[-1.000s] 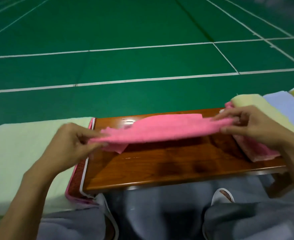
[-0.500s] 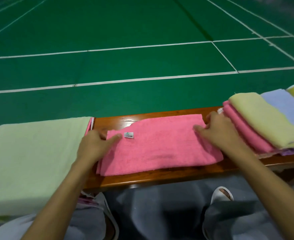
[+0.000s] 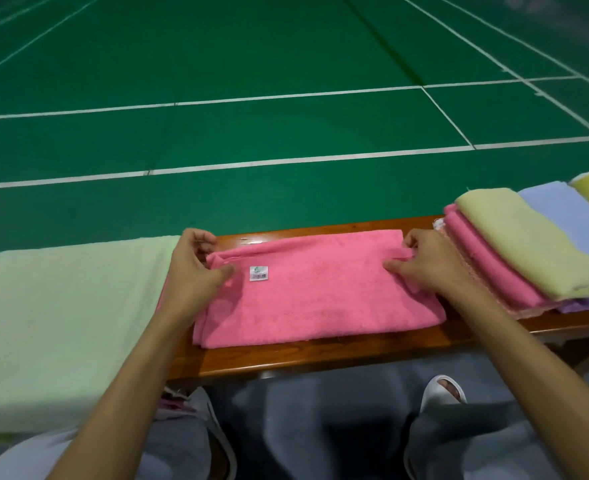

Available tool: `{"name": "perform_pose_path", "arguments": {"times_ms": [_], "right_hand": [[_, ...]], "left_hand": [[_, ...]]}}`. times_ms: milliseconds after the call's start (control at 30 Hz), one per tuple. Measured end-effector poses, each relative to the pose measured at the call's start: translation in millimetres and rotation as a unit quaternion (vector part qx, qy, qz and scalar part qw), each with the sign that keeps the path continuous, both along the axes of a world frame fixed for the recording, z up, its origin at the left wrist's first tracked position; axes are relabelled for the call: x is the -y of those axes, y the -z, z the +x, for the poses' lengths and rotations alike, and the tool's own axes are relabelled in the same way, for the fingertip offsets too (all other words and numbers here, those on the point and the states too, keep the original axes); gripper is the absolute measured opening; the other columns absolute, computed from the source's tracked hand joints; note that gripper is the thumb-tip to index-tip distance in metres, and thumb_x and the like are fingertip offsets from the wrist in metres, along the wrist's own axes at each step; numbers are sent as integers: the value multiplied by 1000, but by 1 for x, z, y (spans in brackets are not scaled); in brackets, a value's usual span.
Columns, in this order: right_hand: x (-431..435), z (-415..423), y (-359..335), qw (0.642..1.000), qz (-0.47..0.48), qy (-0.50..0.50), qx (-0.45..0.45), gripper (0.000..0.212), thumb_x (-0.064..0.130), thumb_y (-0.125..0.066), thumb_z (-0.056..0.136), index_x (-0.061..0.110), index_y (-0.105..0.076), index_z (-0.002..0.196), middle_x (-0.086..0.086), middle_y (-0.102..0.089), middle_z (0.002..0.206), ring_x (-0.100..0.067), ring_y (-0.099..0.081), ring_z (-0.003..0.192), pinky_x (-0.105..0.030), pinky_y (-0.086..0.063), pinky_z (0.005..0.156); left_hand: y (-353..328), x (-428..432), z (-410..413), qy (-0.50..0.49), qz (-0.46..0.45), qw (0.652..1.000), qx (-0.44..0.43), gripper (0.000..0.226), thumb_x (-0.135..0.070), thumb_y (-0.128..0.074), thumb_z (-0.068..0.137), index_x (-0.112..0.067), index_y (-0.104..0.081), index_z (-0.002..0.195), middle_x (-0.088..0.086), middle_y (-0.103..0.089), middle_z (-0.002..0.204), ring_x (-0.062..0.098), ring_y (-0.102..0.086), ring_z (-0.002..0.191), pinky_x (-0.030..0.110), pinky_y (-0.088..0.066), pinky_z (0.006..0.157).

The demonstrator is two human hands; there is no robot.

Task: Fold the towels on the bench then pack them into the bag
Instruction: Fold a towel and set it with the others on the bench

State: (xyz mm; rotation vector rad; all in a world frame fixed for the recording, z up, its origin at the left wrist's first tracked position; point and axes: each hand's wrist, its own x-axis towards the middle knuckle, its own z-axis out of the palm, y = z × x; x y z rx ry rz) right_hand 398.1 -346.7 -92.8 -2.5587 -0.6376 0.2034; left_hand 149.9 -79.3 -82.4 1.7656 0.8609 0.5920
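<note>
A pink towel lies folded flat on the wooden bench, with a small white label near its left end. My left hand pinches the towel's far left corner. My right hand pinches its far right corner. A wide pale green towel covers the bench to the left. On the right sits a pile of folded towels: pink, pale yellow-green, light blue, purple and yellow. No bag is clearly in view.
Beyond the bench stretches a green sports court floor with white lines. Below the bench are my grey-trousered legs and a white slipper. The bench's near edge runs just in front of my knees.
A second ago both hands held the pink towel stretched above the bench. They laid it down flat, and now both hands have shifted to pinch its far corners.
</note>
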Motion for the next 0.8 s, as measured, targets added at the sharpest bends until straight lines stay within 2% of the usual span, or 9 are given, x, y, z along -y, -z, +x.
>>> {"name": "perform_pose_path", "arguments": {"times_ms": [67, 133, 200, 267, 333, 400, 533, 667, 800], "right_hand": [[1, 1, -4, 999, -11, -38, 5, 35, 29, -89, 75, 18, -62, 95, -4, -64, 95, -20, -61, 84, -39, -53, 75], [2, 2, -6, 997, -30, -73, 13, 46, 31, -87, 78, 19, -64, 115, -4, -61, 114, -21, -60, 101, -42, -54, 91], [1, 2, -7, 996, -32, -88, 9, 48, 29, -85, 81, 16, -65, 123, -5, -62, 119, -21, -60, 106, -40, -52, 94], [1, 2, -9, 995, -38, -93, 5, 41, 28, -83, 82, 16, -67, 118, -5, -64, 116, -21, -61, 102, -38, -52, 88], [1, 3, -11, 994, -45, -103, 9, 33, 26, -83, 82, 19, -66, 110, -4, -62, 111, -19, -58, 95, -34, -47, 80], [2, 5, -12, 991, -52, -122, -1, 36, 24, -82, 81, 22, -63, 111, -3, -54, 113, -19, -56, 98, -33, -45, 82], [5, 10, -12, 986, -71, -148, -28, 45, 24, -83, 75, 25, -61, 115, -1, -46, 113, -19, -52, 101, -33, -47, 89], [4, 16, -11, 987, -30, -156, -10, 21, 17, -84, 75, 18, -64, 82, 5, -50, 94, -16, -51, 90, -36, -46, 75], [5, 22, -15, 983, 35, -172, -62, 23, 13, -84, 80, 17, -62, 80, 0, -65, 80, -14, -59, 70, -31, -49, 61]], "left_hand": [[6, -1, 2, 3, 66, 997, -40, 55, -13, -87, 79, -15, -53, 122, 2, -56, 116, 16, -54, 102, 33, -49, 88], [10, -2, 3, 13, 236, 965, -115, 62, -37, -81, 83, -18, -50, 134, 3, -49, 130, 21, -46, 119, 38, -42, 100], [12, 3, 7, 46, 366, 919, -135, 59, -43, -67, 85, -18, -51, 136, 6, -50, 133, 25, -44, 123, 43, -39, 104], [14, 13, 11, 98, 405, 898, -142, 46, -40, -60, 90, -18, -57, 130, 5, -54, 127, 27, -48, 118, 45, -41, 101], [21, 17, 14, 139, 400, 886, -189, 40, -44, -52, 93, -21, -60, 125, 2, -56, 121, 26, -50, 114, 46, -44, 96], [25, 11, 15, 151, 380, 884, -227, 45, -54, -47, 91, -24, -62, 120, -1, -56, 117, 24, -50, 112, 46, -45, 93], [20, -12, 14, 144, 358, 884, -262, 43, -66, -66, 83, -28, -61, 101, -5, -57, 106, 21, -48, 106, 45, -45, 92], [16, -27, 9, 162, 269, 919, -241, 27, -39, -84, 81, -23, -62, 80, -4, -64, 90, 25, -58, 93, 40, -46, 75], [2, -26, 5, 172, 173, 958, -148, 19, -22, -81, 87, -16, -65, 78, -3, -71, 81, 4, -64, 76, 28, -50, 64]]}}
